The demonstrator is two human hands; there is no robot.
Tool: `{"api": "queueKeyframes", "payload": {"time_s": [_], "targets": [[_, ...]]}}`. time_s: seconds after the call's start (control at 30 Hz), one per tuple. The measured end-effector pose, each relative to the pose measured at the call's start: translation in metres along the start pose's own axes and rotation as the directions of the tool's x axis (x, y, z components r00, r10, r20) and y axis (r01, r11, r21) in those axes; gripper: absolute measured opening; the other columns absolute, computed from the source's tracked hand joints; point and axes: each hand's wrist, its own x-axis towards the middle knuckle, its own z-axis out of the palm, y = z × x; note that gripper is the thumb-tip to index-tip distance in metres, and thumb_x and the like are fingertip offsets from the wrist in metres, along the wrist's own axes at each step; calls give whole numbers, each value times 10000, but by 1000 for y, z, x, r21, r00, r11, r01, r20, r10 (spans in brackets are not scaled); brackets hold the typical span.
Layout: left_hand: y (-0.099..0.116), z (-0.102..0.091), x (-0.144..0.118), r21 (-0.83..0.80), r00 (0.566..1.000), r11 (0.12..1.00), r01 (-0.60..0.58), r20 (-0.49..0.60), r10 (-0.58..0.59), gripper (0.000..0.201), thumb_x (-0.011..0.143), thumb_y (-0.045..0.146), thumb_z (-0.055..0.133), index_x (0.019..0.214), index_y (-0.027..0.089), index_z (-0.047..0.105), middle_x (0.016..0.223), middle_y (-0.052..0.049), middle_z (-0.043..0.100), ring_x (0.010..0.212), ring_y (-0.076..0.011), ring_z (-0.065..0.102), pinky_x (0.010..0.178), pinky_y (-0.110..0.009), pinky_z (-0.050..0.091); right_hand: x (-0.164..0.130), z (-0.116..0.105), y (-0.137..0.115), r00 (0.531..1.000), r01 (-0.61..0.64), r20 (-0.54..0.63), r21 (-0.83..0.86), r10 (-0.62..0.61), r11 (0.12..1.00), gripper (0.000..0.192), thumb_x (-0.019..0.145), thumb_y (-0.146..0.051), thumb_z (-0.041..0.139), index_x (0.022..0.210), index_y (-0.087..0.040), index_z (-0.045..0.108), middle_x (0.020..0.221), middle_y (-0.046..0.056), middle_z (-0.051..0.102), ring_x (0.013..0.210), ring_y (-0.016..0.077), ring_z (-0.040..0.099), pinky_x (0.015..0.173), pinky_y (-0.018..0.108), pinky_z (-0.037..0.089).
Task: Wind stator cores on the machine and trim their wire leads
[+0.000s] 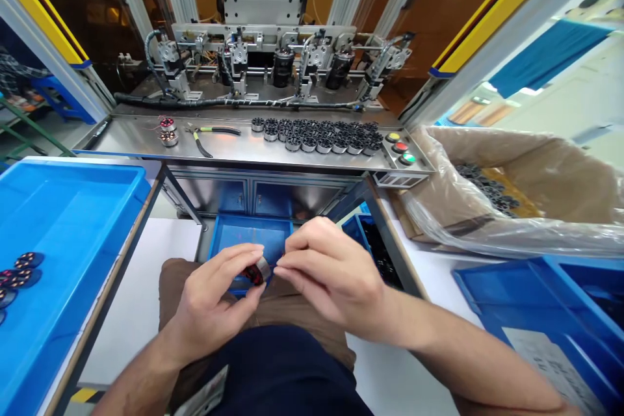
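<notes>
A steel machine shelf [234,146] carries a row of dark ring-shaped cores [316,134] and green-handled pliers [209,136]. Below it, over the lap, the left hand [214,302] pinches a small round red-wound metal-rimmed motor part [256,271] between thumb and fingers. The right hand [331,276] touches the part's edge with closed fingertips.

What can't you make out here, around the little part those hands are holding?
- Small round part, head view: mostly covered by the left hand and right hand; its details stay hidden.
- Right hand's fingertips: whether they pinch anything is too small to tell.
- Dark parts in the bagged box: blurred by plastic.
- Left blue tray: cut off by the edge.
</notes>
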Motion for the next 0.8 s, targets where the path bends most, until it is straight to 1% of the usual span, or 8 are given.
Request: {"api": "queueKeyframes", "payload": {"time_s": [0.13,0.2,0.3,0.37,0.5,0.6,0.67,0.8], "targets": [[-1,-9,-7,-206,998,977,52,51,-42,534,740,16,758,1217,220,631,1199,-88,719,1092,-203,691,945,-304,576,5,-14,25,993,13,112,115,-26,993,131,956,-151,593,850,-163,668,765,41,648,713,149,581,677,317,483],[-1,-10,-9,-231,997,970,72,37,-65,518,733,17,765,1192,223,646,1193,-86,719,1077,-201,696,932,-298,577,4,-18,27,997,-31,67,75,26,997,77,952,-199,618,901,-173,670,823,56,662,758,162,608,698,325,512],[-1,-7,-9,-194,995,977,90,-15,-94,503,729,17,766,1178,215,656,1181,-83,720,1072,-198,694,942,-291,569,-1,-17,14,999,26,-28,-40,-27,999,297,895,-438,690,974,-152,664,1035,149,659,997,253,629,856,435,552],[-1,-5,-8,-147,994,985,87,-54,-96,500,734,21,762,1186,209,657,1184,-82,717,1085,-199,689,963,-293,559,-3,-10,1,991,135,8,-59,-135,989,393,869,-522,687,942,-137,659,1157,204,629,1200,329,568,979,511,519],[-3,-5,-9,-83,993,994,76,-88,-84,517,739,19,756,1208,212,657,1185,-75,714,1093,-191,681,968,-282,555,-3,8,-9,977,205,85,-87,-197,975,69,914,-190,620,901,-127,646,1288,224,591,1352,352,480,1013,506,517],[-5,-10,-14,-148,990,981,123,-57,-133,541,733,11,762,1212,240,658,1206,-67,711,1109,-193,673,972,-288,554,4,11,-2,973,222,81,-99,-214,970,68,910,-99,562,904,-123,626,1275,221,603,1334,339,502,1004,504,525],[-7,-14,-18,-291,978,937,194,-17,-208,536,744,24,762,1206,277,663,1210,-54,711,1128,-194,665,957,-287,564,10,10,5,965,257,94,-117,-246,959,69,921,-104,553,908,-123,618,1268,219,609,1326,339,508,992,506,530],[-10,-17,-22,-600,928,727,334,73,-365,478,788,61,745,1180,329,687,1218,-44,704,1143,-200,659,856,-255,593,18,12,13,941,323,146,-117,-305,939,87,937,-103,538,906,-122,617,1261,214,615,1319,336,514,965,497,543]]}}
